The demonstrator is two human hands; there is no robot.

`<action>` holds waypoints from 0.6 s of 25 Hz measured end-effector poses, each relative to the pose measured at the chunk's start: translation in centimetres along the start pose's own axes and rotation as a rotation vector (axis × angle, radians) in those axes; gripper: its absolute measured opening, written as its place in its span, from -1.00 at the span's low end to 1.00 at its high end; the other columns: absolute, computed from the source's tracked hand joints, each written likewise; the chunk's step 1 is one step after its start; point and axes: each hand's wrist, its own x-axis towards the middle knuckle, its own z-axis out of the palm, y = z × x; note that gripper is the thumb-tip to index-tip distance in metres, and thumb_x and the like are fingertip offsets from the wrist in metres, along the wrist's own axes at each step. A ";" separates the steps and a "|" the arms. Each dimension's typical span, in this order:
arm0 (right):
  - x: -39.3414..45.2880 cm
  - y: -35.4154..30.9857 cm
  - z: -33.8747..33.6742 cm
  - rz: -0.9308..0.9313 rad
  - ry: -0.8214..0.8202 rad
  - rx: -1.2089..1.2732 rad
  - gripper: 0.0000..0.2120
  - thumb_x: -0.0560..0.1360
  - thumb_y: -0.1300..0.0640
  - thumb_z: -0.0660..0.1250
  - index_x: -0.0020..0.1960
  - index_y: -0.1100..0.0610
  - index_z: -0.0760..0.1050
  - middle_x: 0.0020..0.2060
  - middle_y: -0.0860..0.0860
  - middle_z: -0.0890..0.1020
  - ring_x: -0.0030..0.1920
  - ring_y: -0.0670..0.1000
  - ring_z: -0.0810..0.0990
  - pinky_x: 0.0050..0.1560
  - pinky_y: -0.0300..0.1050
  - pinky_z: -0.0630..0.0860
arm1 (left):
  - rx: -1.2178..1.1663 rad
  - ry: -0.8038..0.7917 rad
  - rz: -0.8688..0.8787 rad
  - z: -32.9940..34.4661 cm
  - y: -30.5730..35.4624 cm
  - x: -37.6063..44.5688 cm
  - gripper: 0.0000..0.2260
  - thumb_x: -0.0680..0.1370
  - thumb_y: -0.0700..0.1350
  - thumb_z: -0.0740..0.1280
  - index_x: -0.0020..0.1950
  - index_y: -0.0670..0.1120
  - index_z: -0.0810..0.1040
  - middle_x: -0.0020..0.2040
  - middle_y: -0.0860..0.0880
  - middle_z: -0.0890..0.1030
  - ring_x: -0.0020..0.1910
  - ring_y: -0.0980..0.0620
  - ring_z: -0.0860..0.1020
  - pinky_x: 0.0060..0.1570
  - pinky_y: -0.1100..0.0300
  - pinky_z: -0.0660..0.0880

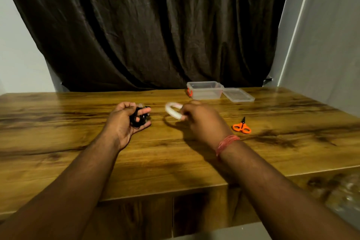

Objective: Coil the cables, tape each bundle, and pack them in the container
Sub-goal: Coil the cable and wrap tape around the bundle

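My left hand holds a coiled black cable bundle just above the wooden table, fingers curled round it. To its right, my right hand grips a roll of whitish tape lifted slightly off the table; the roll is blurred and partly hidden by my fingers. A clear plastic container with orange clips stands open at the back of the table. Its clear lid lies flat beside it on the right.
Small orange-handled scissors lie on the table right of my right hand. A dark curtain hangs behind the table, with pale walls at both sides. The table's front edge runs below my forearms.
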 end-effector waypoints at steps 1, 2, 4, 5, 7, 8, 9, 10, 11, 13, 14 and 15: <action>0.2 1.4 -1.0 0.046 0.012 -0.002 -0.80 0.45 0.23 0.39 0.07 0.14 0.61 0.01 0.10 0.61 0.07 0.12 0.52 0.02 -0.10 0.40 | 0.001 0.005 0.005 0.0 -0.1 0.0 -0.83 0.69 -0.21 0.10 -0.06 -0.06 0.41 -0.25 -0.15 0.71 -0.05 0.01 0.67 0.00 -0.23 0.60; 0.3 2.8 -1.7 0.101 0.013 -0.043 -0.78 0.41 0.23 0.42 0.06 0.15 0.60 0.01 0.11 0.60 0.07 0.14 0.54 0.03 -0.10 0.43 | 0.007 0.007 0.009 0.0 -0.1 0.0 -0.83 0.69 -0.21 0.11 -0.06 -0.06 0.41 -0.22 -0.17 0.71 -0.06 0.02 0.68 -0.01 -0.22 0.60; 0.0 5.5 -2.1 0.215 -0.028 -0.159 -0.70 0.32 0.19 0.49 0.04 0.13 0.59 0.01 0.09 0.60 0.05 0.13 0.57 0.04 -0.10 0.50 | 0.018 0.004 0.013 0.0 -0.1 -0.1 -0.82 0.69 -0.21 0.11 -0.06 -0.06 0.42 -0.17 -0.19 0.70 -0.05 0.02 0.68 -0.03 -0.21 0.61; -0.2 6.4 -1.9 0.271 -0.047 -0.153 -0.71 0.33 0.18 0.50 0.04 0.11 0.60 0.03 0.07 0.60 0.04 0.11 0.58 0.06 -0.09 0.54 | 0.022 0.004 0.016 0.0 -0.1 -0.1 -0.82 0.69 -0.20 0.11 -0.07 -0.06 0.42 -0.17 -0.18 0.69 -0.02 0.01 0.68 -0.02 -0.21 0.60; -0.7 7.1 -1.5 0.339 -0.055 0.002 -0.85 0.44 0.22 0.42 0.01 0.10 0.61 0.01 0.05 0.61 0.02 0.07 0.58 0.06 -0.07 0.53 | 0.034 0.003 0.025 0.0 -0.2 -0.1 -0.81 0.69 -0.20 0.11 -0.08 -0.06 0.42 -0.25 -0.13 0.69 0.05 -0.02 0.68 0.00 -0.23 0.59; -0.9 7.2 -1.3 0.324 -0.058 0.087 -0.90 0.49 0.23 0.38 -0.01 0.12 0.62 -0.03 0.03 0.62 -0.01 0.04 0.57 0.02 -0.11 0.50 | 0.040 0.001 0.027 -0.1 -0.2 0.0 -0.81 0.69 -0.20 0.11 -0.08 -0.06 0.42 -0.28 -0.12 0.69 0.06 -0.02 0.68 0.02 -0.25 0.59; -1.0 7.0 -1.1 0.292 -0.056 0.153 -0.92 0.52 0.23 0.36 -0.04 0.12 0.62 -0.08 0.00 0.62 -0.06 0.02 0.56 -0.04 -0.15 0.46 | 0.043 0.000 0.026 -0.1 -0.2 0.0 -0.81 0.69 -0.20 0.11 -0.08 -0.06 0.43 -0.28 -0.12 0.69 0.05 -0.03 0.68 0.03 -0.26 0.58; -1.2 6.7 -1.0 0.278 -0.062 0.213 -0.93 0.53 0.21 0.36 -0.05 0.11 0.62 -0.14 -0.03 0.62 -0.11 -0.02 0.56 -0.09 -0.17 0.43 | 0.045 -0.001 0.023 0.0 -0.2 0.0 -0.81 0.68 -0.20 0.11 -0.08 -0.06 0.43 -0.26 -0.13 0.69 0.05 -0.03 0.67 0.04 -0.26 0.58; -1.4 6.3 -1.0 0.271 -0.072 0.282 -0.93 0.54 0.19 0.36 -0.06 0.10 0.62 -0.18 -0.07 0.62 -0.15 -0.06 0.55 -0.13 -0.17 0.43 | 0.050 0.000 0.021 0.0 -0.3 0.0 -0.81 0.68 -0.21 0.12 -0.08 -0.06 0.43 -0.22 -0.16 0.69 0.03 -0.03 0.67 0.05 -0.27 0.58; -1.4 5.8 -1.1 0.242 -0.113 0.354 -0.94 0.55 0.16 0.37 -0.06 0.07 0.63 -0.19 -0.09 0.63 -0.18 -0.12 0.53 -0.15 -0.20 0.43 | 0.064 0.000 0.023 0.0 -0.3 0.0 -0.82 0.68 -0.21 0.12 -0.08 -0.06 0.43 -0.13 -0.20 0.69 -0.05 0.00 0.68 0.06 -0.27 0.58; -1.4 5.6 -1.1 0.207 -0.151 0.348 -0.94 0.54 0.16 0.37 -0.05 0.07 0.63 -0.16 -0.08 0.63 -0.17 -0.14 0.52 -0.15 -0.20 0.42 | 0.070 0.001 0.025 0.0 -0.3 0.0 -0.82 0.68 -0.21 0.12 -0.07 -0.06 0.43 -0.11 -0.21 0.68 -0.07 0.01 0.68 0.06 -0.27 0.58; -1.3 5.4 -1.2 0.170 -0.194 0.322 -0.94 0.54 0.15 0.38 -0.03 0.07 0.63 -0.12 -0.07 0.63 -0.15 -0.16 0.52 -0.13 -0.21 0.42 | 0.074 0.001 0.027 0.0 -0.3 0.0 -0.82 0.68 -0.21 0.12 -0.07 -0.06 0.43 -0.09 -0.22 0.68 -0.06 0.01 0.68 0.06 -0.27 0.58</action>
